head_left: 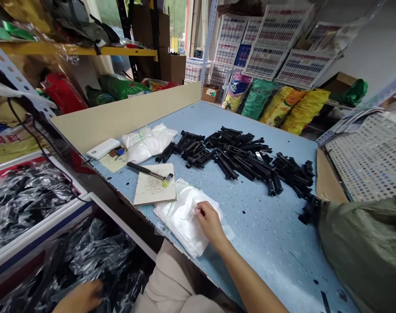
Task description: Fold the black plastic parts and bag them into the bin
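Observation:
My right hand rests on a stack of clear plastic bags at the table's near edge, its fingers pinching the film of the top bag. Down at the lower left, my left hand is over a crate of black parts wrapped in clear plastic; it is blurred and its fingers are hard to make out. Behind the bag stack lies a hammer on a pale square board. Loose black plastic parts are heaped across the middle of the blue table.
A second bundle of bags and a white device lie at the table's left edge. Another crate of wrapped black parts stands at far left. A green-grey sack leans on the right side. Stacked white baskets stand behind.

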The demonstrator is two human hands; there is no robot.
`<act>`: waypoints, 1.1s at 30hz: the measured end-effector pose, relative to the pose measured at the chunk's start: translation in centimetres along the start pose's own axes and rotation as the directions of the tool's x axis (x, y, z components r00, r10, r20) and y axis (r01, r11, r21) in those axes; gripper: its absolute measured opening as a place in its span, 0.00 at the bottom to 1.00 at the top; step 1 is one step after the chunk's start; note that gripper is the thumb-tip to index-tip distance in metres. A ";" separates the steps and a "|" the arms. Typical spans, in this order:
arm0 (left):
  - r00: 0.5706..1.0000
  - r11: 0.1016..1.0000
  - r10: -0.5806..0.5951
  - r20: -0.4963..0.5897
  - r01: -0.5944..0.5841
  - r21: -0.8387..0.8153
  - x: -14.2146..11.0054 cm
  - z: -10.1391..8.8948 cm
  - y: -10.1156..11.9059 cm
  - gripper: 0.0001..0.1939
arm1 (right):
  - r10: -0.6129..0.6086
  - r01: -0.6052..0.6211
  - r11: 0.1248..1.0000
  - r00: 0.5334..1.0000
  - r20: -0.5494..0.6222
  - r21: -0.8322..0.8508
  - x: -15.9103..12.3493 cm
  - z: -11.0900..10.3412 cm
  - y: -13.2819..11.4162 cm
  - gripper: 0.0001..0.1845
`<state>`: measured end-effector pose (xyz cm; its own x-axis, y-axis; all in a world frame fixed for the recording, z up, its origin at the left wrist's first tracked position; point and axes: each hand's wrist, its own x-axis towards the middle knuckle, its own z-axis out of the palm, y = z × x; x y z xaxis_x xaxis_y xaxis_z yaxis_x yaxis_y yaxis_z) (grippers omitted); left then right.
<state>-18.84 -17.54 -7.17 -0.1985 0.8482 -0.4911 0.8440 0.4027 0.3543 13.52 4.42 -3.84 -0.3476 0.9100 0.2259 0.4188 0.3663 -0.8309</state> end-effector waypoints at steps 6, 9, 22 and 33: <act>0.783 0.904 0.428 -0.451 -0.373 0.210 7.5 -6.3 10.7 0.18 | -0.084 0.085 0.995 0.996 -0.018 0.048 3.1 3.4 -2.9 0.04; 0.674 0.815 0.563 -0.479 -0.358 0.456 10.5 -8.4 14.4 0.32 | -0.121 0.121 0.993 0.993 -0.006 -0.003 3.3 4.8 -2.8 0.04; 0.818 0.669 0.574 -0.027 -0.450 0.591 14.6 -12.5 18.2 0.42 | -0.233 0.244 0.930 0.970 0.073 -0.276 1.9 5.6 -1.0 0.09; 0.879 0.705 0.470 -0.075 -0.323 0.632 13.5 -10.1 19.2 0.43 | -0.135 0.135 0.991 0.982 -0.135 -0.009 1.2 4.9 -1.5 0.15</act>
<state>-10.38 5.07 1.05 0.1844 0.9611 -0.2054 0.9738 -0.2071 -0.0945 8.35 4.01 -4.87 -0.2847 0.8700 0.4025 0.3752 0.4875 -0.7884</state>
